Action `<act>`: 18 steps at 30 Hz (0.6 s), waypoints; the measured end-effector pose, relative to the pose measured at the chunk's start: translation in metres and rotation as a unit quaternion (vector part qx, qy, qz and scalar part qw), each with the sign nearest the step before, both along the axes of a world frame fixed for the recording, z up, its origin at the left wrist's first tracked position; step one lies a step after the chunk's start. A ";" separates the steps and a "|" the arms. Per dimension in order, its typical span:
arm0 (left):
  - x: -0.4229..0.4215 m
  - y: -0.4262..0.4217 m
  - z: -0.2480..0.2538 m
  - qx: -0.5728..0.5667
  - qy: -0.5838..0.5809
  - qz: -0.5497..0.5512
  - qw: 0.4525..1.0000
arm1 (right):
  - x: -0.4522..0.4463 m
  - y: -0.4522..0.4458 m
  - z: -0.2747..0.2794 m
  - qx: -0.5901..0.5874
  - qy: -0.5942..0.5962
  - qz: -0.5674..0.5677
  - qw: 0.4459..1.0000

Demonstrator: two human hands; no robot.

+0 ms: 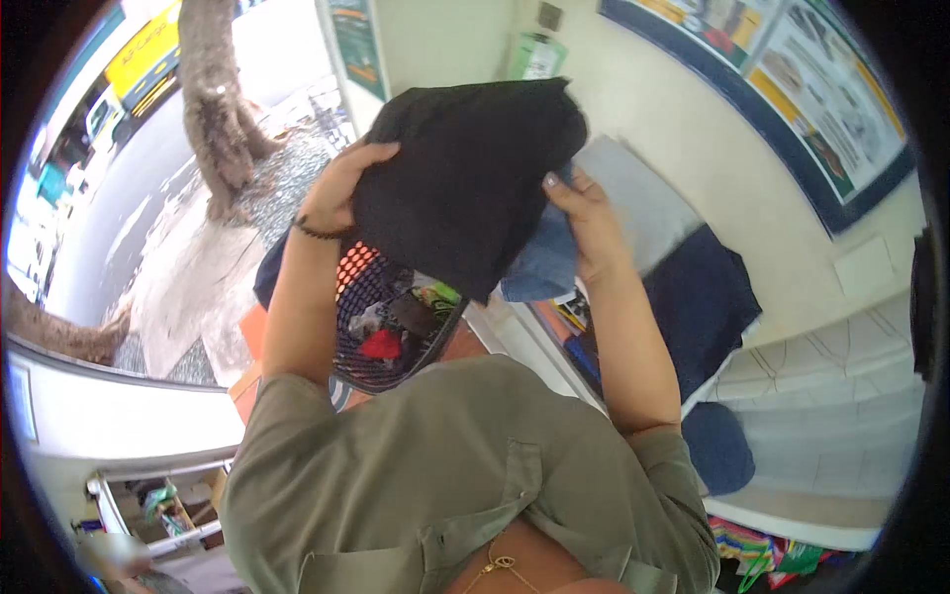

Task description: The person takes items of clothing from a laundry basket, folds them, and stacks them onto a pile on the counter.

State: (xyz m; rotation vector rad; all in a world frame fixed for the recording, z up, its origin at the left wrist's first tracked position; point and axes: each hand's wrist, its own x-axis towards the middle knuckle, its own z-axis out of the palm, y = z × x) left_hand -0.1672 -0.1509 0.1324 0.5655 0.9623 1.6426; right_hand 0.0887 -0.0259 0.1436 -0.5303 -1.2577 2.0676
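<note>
Remotely, I view black cloth (pixel 465 183) spanning left to right, fingers of left hand (pixel 341 188) and right hand (pixel 591 216) gripping its edges.

Left hand (pixel 332 193) partly hidden behind black cloth (pixel 460 183), basket (pixel 376 285) partly covered, wall poster (pixel 816 94) too small to read

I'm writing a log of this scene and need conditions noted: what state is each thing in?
Left hand: closed on the black cloth's edge.
Right hand: gripping the black cloth's other side.
Black cloth: held up; whether folded, I cannot tell.
Blue cloth: partly hidden behind the black one.
Navy cloth: lying beyond the right forearm.
Mesh basket: open-topped, several items inside.
Red item: lying in the basket.
</note>
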 end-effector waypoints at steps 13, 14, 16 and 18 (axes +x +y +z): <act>-0.069 -0.166 -0.049 -0.079 0.214 0.226 0.947 | -0.042 -0.019 -0.024 -0.003 -0.005 -0.044 0.999; -0.069 -0.159 -0.051 -0.080 0.228 0.211 0.947 | -0.026 -0.020 -0.022 0.018 -0.016 -0.059 0.998; -0.057 -0.137 -0.039 -0.078 0.259 0.178 0.946 | 0.010 -0.028 -0.006 0.003 -0.021 -0.087 0.996; -0.035 -0.103 -0.019 -0.050 0.236 0.148 0.959 | 0.047 -0.033 0.007 -0.016 -0.013 -0.137 0.990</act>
